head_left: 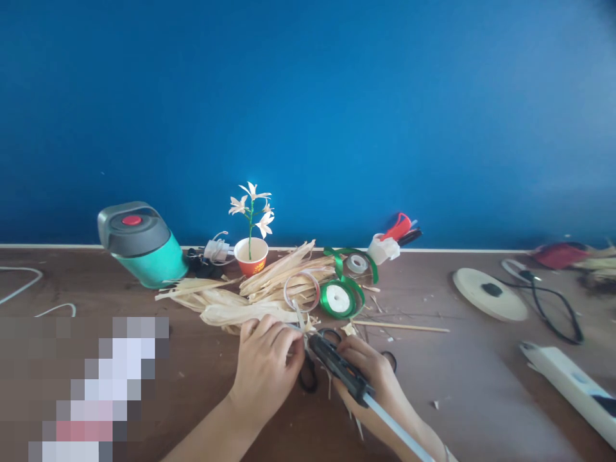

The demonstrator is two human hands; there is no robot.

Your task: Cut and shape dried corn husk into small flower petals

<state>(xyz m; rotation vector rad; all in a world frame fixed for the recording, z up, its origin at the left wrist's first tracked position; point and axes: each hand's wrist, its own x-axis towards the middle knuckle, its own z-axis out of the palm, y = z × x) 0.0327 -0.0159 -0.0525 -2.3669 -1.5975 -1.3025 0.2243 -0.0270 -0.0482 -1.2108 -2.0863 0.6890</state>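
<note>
Right hand: at lower centre, the right hand point(378, 369) is wrapped round the black glue gun point(337, 364).
Glue gun: between the hands, nozzle pointing up-left, a white glue stick point(397, 426) jutting from its rear toward the bottom edge.
Left hand: the left hand point(264, 362) is left of the nozzle, fingers curled toward the thumb; I cannot tell what, if anything, they pinch.
Scissors: black scissor handles point(308, 377) show beneath the glue gun.
Husks: pale dry husks point(226, 308) are heaped at centre, just beyond the left hand.
Ribbon: green ribbon spool point(335, 299), right of the husks.
Flower: pale blooms point(265, 225) on a green stem in an orange cup point(254, 267), behind the husks.
</note>
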